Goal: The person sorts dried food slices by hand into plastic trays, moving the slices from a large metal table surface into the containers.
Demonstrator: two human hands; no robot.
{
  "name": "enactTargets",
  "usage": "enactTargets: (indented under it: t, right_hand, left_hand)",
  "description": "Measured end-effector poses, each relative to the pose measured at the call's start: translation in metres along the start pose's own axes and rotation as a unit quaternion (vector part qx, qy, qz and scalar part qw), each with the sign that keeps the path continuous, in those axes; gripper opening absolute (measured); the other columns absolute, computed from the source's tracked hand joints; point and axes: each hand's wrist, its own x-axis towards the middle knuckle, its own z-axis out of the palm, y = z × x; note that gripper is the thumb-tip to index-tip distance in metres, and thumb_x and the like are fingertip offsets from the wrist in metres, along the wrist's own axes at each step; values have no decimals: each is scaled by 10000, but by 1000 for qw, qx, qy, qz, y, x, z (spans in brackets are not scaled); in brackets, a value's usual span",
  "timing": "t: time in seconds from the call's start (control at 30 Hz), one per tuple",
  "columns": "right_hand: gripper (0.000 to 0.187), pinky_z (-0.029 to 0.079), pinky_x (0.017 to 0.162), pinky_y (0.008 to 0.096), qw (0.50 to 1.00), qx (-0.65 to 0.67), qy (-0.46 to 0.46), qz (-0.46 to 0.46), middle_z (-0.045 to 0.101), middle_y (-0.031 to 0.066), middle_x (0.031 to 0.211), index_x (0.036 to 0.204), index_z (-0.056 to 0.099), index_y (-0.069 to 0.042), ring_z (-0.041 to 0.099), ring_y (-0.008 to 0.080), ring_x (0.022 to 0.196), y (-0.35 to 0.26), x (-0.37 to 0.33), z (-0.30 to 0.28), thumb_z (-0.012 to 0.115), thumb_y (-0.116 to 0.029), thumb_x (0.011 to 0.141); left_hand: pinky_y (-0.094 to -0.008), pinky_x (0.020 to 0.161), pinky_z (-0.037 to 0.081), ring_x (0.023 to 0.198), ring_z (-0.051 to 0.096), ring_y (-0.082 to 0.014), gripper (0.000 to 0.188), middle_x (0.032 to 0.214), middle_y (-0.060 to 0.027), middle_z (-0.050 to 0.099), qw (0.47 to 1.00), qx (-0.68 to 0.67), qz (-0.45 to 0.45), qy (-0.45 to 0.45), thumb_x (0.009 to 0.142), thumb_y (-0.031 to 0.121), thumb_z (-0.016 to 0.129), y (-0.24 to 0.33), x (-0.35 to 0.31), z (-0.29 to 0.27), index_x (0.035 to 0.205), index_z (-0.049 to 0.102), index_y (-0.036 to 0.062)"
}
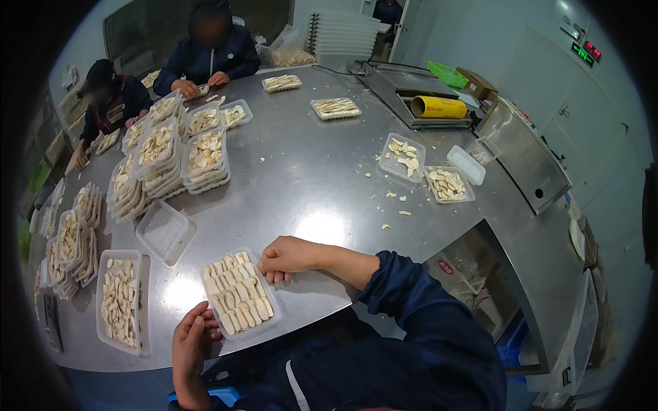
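Observation:
A clear plastic tray (266, 325) sits before me near the table's front edge, packed with neat rows of pale cream slices (239, 293), perhaps dried mushroom. My left hand (194, 335) grips its lower left side, thumb above and fingers against the wall. At the upper right rim, the curled fingers of my right hand (286, 257) close on the edge; their tips are partly hidden. To the left stands a larger clear tub (142, 301) of loose slices. An empty clear tray (166, 231) lies tilted just beyond it.
Stacked filled trays (155, 147) crowd the left side of the metal table (301, 185). Two people work at the far left. A wrapping machine (411, 89) with a yellow roll (439, 107) stands far right. Nearer are two trays of pieces (447, 186), scattered crumbs and a table cut-out.

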Motion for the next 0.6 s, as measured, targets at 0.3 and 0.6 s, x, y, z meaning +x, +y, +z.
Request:
enactTargets:
  t: [0.3,0.6]
  right_hand:
    - [309,587,687,242,998,43,31,25,770,74,907,1038,767,11,723,113,762,8,-5,-13,682,-286,1037]
    - [264,618,711,227,980,123,146,49,766,93,939,1063,759,49,746,124,784,27,-36,-64,679,-201,1040]
  left_hand:
    - [-297,830,587,1028,657,-141,429,1241,-72,650,993,107,5,-43,1128,162,541,15,41,12,1495,547,-61]
    - [-301,830,590,1021,652,-158,445,1285,-125,664,980,177,-9,-88,1123,227,578,30,103,36,1481,571,-37]
